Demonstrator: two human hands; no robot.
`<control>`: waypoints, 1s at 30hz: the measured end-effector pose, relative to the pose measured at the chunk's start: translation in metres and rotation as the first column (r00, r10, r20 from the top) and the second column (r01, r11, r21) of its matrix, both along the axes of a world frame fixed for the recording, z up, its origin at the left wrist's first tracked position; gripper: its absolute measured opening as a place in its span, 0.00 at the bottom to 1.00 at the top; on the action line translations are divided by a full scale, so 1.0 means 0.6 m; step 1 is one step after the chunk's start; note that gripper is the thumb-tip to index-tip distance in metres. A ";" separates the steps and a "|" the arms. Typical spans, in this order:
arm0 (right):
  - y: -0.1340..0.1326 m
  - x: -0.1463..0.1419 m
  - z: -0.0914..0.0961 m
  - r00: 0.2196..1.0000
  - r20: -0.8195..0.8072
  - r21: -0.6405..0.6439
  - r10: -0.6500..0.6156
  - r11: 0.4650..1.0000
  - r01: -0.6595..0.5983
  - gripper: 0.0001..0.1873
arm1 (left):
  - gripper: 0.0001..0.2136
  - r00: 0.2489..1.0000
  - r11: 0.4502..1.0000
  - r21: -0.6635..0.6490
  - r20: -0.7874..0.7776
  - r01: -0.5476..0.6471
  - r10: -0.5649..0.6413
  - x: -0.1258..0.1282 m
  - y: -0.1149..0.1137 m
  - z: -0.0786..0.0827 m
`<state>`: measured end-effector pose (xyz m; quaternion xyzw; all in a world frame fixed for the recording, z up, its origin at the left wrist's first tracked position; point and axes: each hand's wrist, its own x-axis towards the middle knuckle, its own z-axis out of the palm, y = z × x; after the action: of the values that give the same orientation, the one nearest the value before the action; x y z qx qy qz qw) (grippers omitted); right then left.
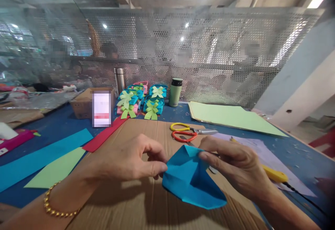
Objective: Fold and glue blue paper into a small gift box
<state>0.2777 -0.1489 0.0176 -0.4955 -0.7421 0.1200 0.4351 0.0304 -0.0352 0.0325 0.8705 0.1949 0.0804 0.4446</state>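
Observation:
A folded sheet of blue paper point(192, 181) is held above a brown cardboard sheet point(125, 202), its creases forming a partly raised, box-like shape. My left hand point(131, 158) pinches its left edge between thumb and curled fingers. At the upper right corner, my right hand point(232, 160) grips a small folded flap with thumb and forefinger. Scissors point(184, 132) with one yellow and one red handle lie just beyond the paper, blades pointing right. A small grey metallic piece under my right hand is mostly hidden.
Strips of blue point(52, 156), green point(56, 170) and red paper point(107, 134) lie left. Behind stand small paper baskets with green bows point(151, 109), a green tumbler point(175, 92), a steel flask point(120, 80) and a phone point(101, 109). A yellow corded tool point(274, 174) rests on purple paper point(251, 149); green sheets point(235, 118) lie beyond.

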 end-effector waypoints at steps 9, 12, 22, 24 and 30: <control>-0.001 0.000 -0.002 1.000 0.004 -0.006 0.014 1.000 -0.014 0.10 | 0.06 1.000 1.000 0.019 -0.016 -0.005 0.006 0.005 -0.008 0.005; -0.001 -0.002 0.000 1.000 0.022 -0.006 0.016 1.000 -0.016 0.10 | 0.06 1.000 0.992 0.128 -0.010 -0.017 0.018 0.006 -0.007 0.000; 0.004 -0.005 0.000 0.999 0.040 -0.063 -0.019 0.998 0.021 0.11 | 0.08 0.999 0.938 0.344 -0.037 0.044 -0.033 0.004 -0.012 -0.013; 0.005 -0.006 -0.002 0.999 0.031 -0.082 -0.029 0.996 0.032 0.12 | 0.09 0.998 0.927 0.372 -0.043 0.050 -0.036 0.004 -0.015 -0.011; 0.005 -0.005 -0.008 1.000 -0.005 -0.112 -0.023 0.993 0.023 0.13 | 0.08 0.996 0.945 0.318 -0.053 0.079 -0.065 0.005 -0.014 -0.006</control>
<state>0.2745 -0.1461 0.0129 -0.5273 -0.7272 0.1581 0.4101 0.0332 -0.0436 0.0287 0.9392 0.1566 0.0763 0.2961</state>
